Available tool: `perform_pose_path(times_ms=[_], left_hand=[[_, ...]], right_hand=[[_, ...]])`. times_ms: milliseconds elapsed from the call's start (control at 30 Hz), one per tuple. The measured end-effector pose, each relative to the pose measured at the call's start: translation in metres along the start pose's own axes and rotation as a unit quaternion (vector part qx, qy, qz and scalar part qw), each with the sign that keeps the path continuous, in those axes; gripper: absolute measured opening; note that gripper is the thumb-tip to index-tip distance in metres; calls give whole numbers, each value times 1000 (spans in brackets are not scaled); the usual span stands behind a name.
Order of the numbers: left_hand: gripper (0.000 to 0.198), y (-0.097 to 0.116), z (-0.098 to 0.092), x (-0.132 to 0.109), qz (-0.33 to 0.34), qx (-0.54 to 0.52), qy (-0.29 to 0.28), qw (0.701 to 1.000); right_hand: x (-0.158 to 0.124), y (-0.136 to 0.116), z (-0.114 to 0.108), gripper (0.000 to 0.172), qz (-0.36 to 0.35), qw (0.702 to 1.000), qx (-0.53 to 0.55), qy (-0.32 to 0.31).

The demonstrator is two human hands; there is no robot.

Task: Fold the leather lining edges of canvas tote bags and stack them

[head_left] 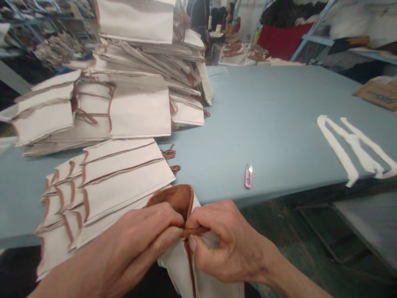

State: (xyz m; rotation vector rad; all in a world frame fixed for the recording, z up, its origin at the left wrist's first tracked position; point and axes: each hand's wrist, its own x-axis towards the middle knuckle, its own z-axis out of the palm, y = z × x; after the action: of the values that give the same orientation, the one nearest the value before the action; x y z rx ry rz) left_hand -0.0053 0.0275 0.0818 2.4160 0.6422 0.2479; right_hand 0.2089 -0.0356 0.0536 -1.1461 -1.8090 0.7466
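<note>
We had our left hand point(130, 244) and right hand point(226, 244) pressed together, pinching a narrow brown fabric binding point(197, 231) on a cream canvas bag point(176, 265); the binding ran between both thumbs.

A long table point(273, 116) runs away from the front. On its left side is a low pile of cloth bags point(105, 186), and behind it is a tall pile of cloth bags point(139, 107). A small pair of snips point(248, 176) lies to the right of the low pile. Farther right are some cloth strips point(350, 149), and behind them is a cardboard box point(376, 93). More bags point(242, 54) lie at the far end of the table. At the front edge, one bag point(176, 198) is held between the left hand point(133, 244) and the right hand point(229, 244).
</note>
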Motion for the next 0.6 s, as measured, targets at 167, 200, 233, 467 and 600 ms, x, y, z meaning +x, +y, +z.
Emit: perform_pose_path(times_ms=[167,200,233,467,600], left_hand=[[30,-1,-7,9,49,29,-21,998],[31,-1,-7,9,49,28,-17,998],[32,-1,-6,8,47,23,-11,999],[36,-1,0,11,38,14,6,999],[35,0,10,12,68,10,57,996]], right_hand=[[0,-3,3,14,-42,997,-71,8],[0,-3,3,14,-50,995,-84,12],[0,-3,3,15,-56,994,-97,15],[-2,-6,3,19,-71,983,-166,20],[-4,-15,-8,16,-13,994,-98,-50]])
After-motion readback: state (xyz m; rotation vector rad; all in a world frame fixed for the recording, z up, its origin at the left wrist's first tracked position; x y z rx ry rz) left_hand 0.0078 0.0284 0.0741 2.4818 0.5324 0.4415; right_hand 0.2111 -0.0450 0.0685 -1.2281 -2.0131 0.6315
